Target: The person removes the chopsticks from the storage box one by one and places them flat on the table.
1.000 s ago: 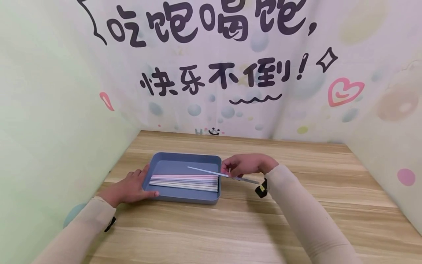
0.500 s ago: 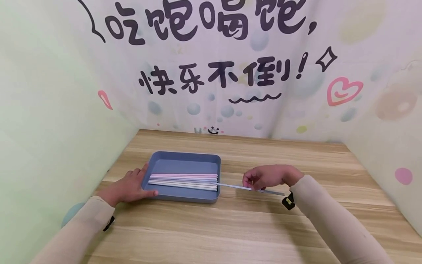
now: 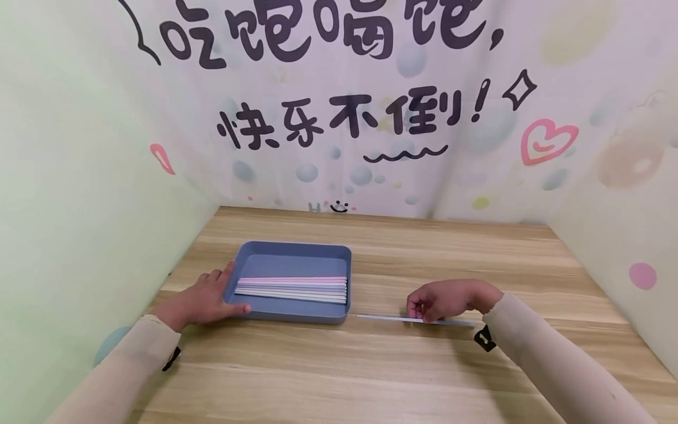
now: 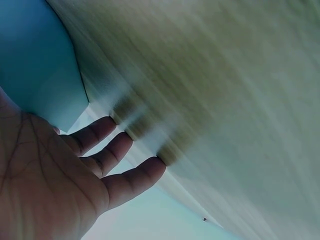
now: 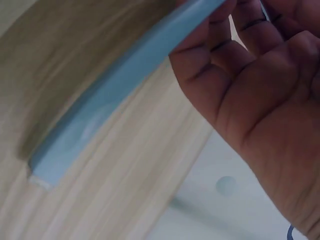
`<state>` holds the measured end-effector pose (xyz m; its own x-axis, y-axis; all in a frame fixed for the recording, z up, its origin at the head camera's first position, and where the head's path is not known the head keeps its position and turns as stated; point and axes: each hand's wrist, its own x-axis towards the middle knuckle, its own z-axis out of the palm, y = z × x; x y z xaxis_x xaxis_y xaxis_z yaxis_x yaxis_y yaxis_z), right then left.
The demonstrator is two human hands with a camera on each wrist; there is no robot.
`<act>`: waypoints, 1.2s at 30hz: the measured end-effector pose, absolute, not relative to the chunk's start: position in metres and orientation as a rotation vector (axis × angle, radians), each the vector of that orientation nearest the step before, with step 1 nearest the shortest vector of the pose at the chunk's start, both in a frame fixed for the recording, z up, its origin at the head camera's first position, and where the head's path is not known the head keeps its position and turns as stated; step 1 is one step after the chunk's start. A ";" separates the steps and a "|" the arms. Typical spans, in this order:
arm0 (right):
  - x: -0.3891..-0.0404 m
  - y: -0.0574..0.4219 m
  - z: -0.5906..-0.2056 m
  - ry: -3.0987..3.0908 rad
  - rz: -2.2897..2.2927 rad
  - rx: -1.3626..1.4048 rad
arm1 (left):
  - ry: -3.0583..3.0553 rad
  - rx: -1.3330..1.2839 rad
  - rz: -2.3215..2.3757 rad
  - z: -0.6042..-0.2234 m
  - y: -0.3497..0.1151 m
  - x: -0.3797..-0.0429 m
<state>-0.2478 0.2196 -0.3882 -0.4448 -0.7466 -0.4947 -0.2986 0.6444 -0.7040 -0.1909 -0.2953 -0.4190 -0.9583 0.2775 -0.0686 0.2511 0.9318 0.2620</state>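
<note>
My right hand (image 3: 447, 299) pinches a light blue chopstick (image 3: 381, 318) right of the tray, low over the table and pointing sideways. The right wrist view shows its squared blunt end (image 5: 55, 167) slanting from my fingers. A blue-grey rectangular tray (image 3: 296, 250) stands in front of me, holding a row of pink, bluish and white chopsticks (image 3: 291, 290) laid lengthwise. My left hand (image 3: 203, 301) rests against the tray's left side, thumb along its front left corner. In the left wrist view, the extended fingers (image 4: 135, 182) reach to the tabletop beside the tray's wall (image 4: 40, 65).
The wood-grain table (image 3: 339, 377) meets a back wall with a printed cloth (image 3: 339, 176) of large black characters. Pale side walls (image 3: 79, 176) close in the left and right. A black wrist camera (image 3: 484, 338) hangs beneath the right sleeve.
My right hand has carried the blue chopstick from over the tray's right end rightward and down toward the table. My left hand stays at the tray; the head view shifts slightly.
</note>
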 end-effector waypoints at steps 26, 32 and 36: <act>-0.246 0.215 -0.397 2.054 -0.706 -0.822 | 2.984 0.399 0.359 -0.416 -0.295 -0.193; -0.244 0.216 -0.398 2.074 -0.702 -0.826 | 2.973 0.391 0.376 -0.415 -0.294 -0.191; -0.245 0.216 -0.400 2.087 -0.686 -0.833 | 2.976 0.392 0.378 -0.415 -0.294 -0.191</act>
